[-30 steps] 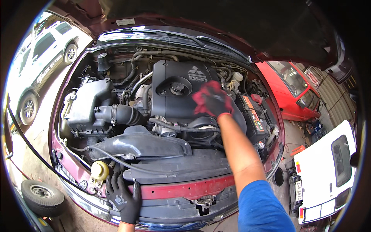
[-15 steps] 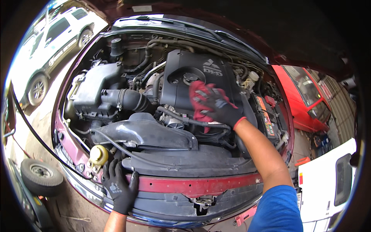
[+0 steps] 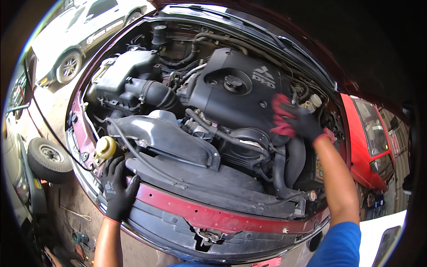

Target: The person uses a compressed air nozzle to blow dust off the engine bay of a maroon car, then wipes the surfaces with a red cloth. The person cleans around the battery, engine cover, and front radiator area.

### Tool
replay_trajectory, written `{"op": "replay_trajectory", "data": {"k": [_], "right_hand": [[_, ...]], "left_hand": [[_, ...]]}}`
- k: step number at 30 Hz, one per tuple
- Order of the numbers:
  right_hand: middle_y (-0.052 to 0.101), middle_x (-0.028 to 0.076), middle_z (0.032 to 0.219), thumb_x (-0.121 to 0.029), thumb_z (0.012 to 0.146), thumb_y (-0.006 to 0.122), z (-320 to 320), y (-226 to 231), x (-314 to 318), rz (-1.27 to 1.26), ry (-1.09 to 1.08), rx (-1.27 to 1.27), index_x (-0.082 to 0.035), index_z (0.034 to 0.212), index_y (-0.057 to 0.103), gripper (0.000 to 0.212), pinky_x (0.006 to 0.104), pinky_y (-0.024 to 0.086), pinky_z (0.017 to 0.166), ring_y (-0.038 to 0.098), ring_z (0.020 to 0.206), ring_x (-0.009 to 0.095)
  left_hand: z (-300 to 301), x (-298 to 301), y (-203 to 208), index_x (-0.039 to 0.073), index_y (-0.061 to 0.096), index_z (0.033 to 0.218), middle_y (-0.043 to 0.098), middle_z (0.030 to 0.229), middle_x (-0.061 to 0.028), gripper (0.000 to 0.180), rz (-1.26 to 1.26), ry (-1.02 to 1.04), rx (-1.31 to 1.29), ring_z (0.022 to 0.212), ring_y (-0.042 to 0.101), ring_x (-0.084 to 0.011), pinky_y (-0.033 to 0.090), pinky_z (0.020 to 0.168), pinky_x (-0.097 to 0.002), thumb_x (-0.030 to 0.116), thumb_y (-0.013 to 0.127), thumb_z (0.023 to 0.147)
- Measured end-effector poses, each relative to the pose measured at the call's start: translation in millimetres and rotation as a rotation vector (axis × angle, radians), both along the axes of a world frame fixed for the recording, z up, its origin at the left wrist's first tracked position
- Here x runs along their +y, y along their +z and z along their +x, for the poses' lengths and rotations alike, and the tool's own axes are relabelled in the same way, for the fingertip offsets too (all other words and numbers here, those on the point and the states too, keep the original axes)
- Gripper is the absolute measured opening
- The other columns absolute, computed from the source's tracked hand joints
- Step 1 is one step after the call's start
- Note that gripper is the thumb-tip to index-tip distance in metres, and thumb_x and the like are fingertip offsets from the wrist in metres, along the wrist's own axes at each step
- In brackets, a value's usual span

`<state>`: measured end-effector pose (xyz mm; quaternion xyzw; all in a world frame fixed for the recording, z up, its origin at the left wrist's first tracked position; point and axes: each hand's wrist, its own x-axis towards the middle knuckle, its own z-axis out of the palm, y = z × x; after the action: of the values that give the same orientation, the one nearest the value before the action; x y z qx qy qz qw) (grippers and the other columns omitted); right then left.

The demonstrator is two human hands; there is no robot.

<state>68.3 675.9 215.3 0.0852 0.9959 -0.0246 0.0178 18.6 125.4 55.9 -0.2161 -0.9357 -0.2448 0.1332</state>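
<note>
Cloth, red and bunched, sits at the right edge of the black engine cover, gripped in the gloved right hand. Near left, the gloved left hand rests, fingers extended, beside a yellow reservoir. Farther left lies a wheel; right, a red car.

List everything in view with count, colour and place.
Engine cover: 1, black, near the centre
Round cap: 1, black, set into the cover
Cloth: 1, red, at the cover's right side
Air filter box: 1, grey, left of the cover
Ribbed hose: 1, black, beside that box
Reservoir: 1, yellowish, front left
Crossbar: 1, dark red, front
Loose wheel: 1, black tyre, far left
Parked car: 1, red, far right
Other vehicles: at least 2, white, upper left, lower right
Left hand: 1, black-gloved, front left
Right hand: 1, black-gloved, holding the cloth
</note>
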Motion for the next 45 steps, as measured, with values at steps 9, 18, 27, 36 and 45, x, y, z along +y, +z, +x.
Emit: {"op": "replay_trajectory", "data": {"k": [9, 18, 27, 36, 45], "right_hand": [[0.036, 0.021, 0.16, -0.028, 0.098, 0.062, 21, -106, -214, -0.04, 0.541, 0.275, -0.005, 0.154, 0.042, 0.064, 0.0568, 0.026, 0.122, 0.027, 0.151, 0.042], [0.058, 0.02, 0.14, -0.043, 0.098, 0.051, -193, -135, -424, 0.055, 0.302, 0.176, -0.006, 0.131, 0.061, 0.051, 0.0581, 0.033, 0.112, 0.049, 0.134, 0.039], [0.065, 0.017, 0.13, -0.028, 0.105, 0.049, -11, -151, -273, -0.398, -0.31, 0.418, -0.01, 0.137, 0.059, 0.037, 0.0536, 0.046, 0.105, 0.065, 0.119, 0.036], [0.075, 0.02, 0.107, -0.034, 0.098, 0.047, -234, -127, -404, 0.015, 0.032, -0.144, -0.007, 0.107, 0.074, 0.04, 0.0496, 0.054, 0.091, 0.072, 0.101, 0.038], [0.057, 0.019, 0.141, -0.027, 0.097, 0.056, -10, -138, -290, -0.108, -0.135, 0.401, -0.014, 0.135, 0.062, 0.041, 0.0523, 0.041, 0.114, 0.052, 0.134, 0.041]], "left_hand": [[-5, -10, -6, 0.001, 0.06, 0.129, 0.056, 0.138, -0.0194, 0.06, 0.011, -0.002, 0.023, 0.136, 0.042, -0.0436, 0.031, 0.111, -0.0545, 0.039, 0.073, 0.085], [-22, -59, -11, 0.001, 0.048, 0.144, 0.053, 0.141, -0.021, 0.066, 0.595, -0.293, -0.166, 0.134, 0.048, -0.0376, 0.036, 0.113, -0.0494, 0.022, 0.073, 0.087], [-66, -206, -22, -0.002, 0.055, 0.13, 0.058, 0.129, -0.0219, 0.05, 0.577, -0.201, -0.025, 0.123, 0.053, -0.0398, 0.04, 0.108, -0.0498, 0.013, 0.068, 0.085], [-107, -178, -71, 0.0, 0.06, 0.127, 0.06, 0.127, -0.0181, 0.042, 0.481, 0.057, 0.094, 0.121, 0.052, -0.0362, 0.035, 0.108, -0.0487, 0.017, 0.069, 0.09], [-111, -178, -76, -0.001, 0.06, 0.126, 0.061, 0.124, -0.0185, 0.041, 0.463, 0.051, 0.14, 0.12, 0.052, -0.0363, 0.035, 0.107, -0.0496, 0.019, 0.067, 0.091]]}}
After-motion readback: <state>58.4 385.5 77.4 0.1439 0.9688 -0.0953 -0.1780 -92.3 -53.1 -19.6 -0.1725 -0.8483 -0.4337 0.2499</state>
